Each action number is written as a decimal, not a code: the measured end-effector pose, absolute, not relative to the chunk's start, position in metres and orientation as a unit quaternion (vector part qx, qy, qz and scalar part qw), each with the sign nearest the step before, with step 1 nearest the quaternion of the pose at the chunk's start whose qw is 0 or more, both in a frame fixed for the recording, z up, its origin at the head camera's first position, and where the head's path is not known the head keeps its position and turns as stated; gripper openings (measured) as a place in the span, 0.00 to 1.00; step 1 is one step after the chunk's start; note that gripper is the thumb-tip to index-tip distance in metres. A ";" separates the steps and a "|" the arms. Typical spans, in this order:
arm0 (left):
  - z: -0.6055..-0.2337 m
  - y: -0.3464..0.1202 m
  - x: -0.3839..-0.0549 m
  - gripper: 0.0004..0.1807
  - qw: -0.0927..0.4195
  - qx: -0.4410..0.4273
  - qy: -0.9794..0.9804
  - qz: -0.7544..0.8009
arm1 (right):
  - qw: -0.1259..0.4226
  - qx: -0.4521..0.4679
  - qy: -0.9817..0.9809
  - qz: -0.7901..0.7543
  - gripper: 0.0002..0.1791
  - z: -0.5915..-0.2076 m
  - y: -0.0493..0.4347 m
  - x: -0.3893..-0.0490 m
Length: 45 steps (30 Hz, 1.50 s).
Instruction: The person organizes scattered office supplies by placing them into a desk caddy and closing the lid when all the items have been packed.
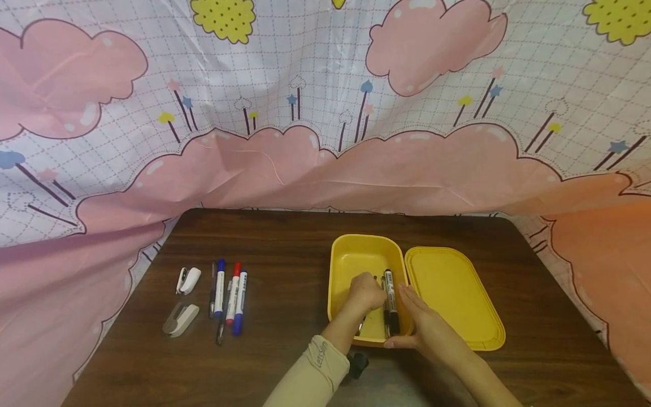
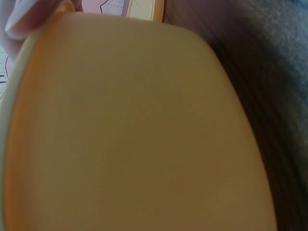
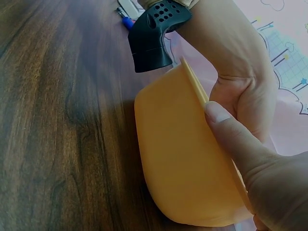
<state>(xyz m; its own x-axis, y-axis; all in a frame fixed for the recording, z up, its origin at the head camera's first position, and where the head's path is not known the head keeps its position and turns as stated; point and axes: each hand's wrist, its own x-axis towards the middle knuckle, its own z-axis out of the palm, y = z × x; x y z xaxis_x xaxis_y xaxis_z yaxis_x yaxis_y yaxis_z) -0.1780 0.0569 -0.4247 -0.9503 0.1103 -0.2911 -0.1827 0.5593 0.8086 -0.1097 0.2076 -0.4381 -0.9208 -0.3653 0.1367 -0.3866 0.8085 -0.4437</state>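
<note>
A yellow plastic box [image 1: 351, 246] stands uncovered on the table. Inside it, along the right side, lie a black-capped marker [image 1: 390, 291] and a dark pen [image 1: 386, 316]. My left hand [image 1: 366, 292] reaches down into the box with curled fingers around a slim pen [image 1: 361, 326], whose ends show on either side of the hand; the fingertips are hidden. My right hand [image 1: 432, 333] grips the box's front right corner, its thumb [image 3: 219, 113] at the front rim and its fingers along the right wall. The box's outer wall [image 2: 144, 120] fills most of the left wrist view.
A yellow lid [image 1: 452, 294] lies flat right of the box. On the table's left are several markers and pens [image 1: 233, 299], a small white stapler [image 1: 189, 280] and a white correction tape [image 1: 184, 321]. A patterned curtain [image 1: 325, 175] hangs behind the table.
</note>
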 end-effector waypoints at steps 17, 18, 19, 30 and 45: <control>-0.415 0.044 -0.186 0.22 0.134 -0.015 0.869 0.476 | 0.015 0.193 -0.953 0.235 0.62 -0.436 0.206 -0.113; -0.413 0.042 -0.187 0.18 0.129 -0.013 0.871 0.475 | 0.017 0.193 -0.953 0.233 0.62 -0.436 0.206 -0.112; -0.411 0.040 -0.187 0.14 0.123 -0.011 0.873 0.472 | 0.019 0.193 -0.953 0.233 0.62 -0.436 0.206 -0.112; -0.370 0.019 -0.186 0.09 0.071 0.011 0.860 0.505 | 0.007 0.183 -0.955 0.234 0.62 -0.437 0.205 -0.112; -0.326 -0.023 -0.176 0.12 -0.013 0.039 0.836 0.547 | 0.012 0.186 -0.953 0.240 0.63 -0.440 0.206 -0.111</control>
<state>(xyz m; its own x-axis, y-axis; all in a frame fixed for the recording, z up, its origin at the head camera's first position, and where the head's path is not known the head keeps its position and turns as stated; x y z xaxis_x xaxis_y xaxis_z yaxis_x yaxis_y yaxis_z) -0.1758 -0.0231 -0.3261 -0.9966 0.0519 0.0648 0.0801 0.3994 0.9133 -0.1107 0.2064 -0.4398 -0.9308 -0.3480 0.1120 -0.3595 0.8157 -0.4531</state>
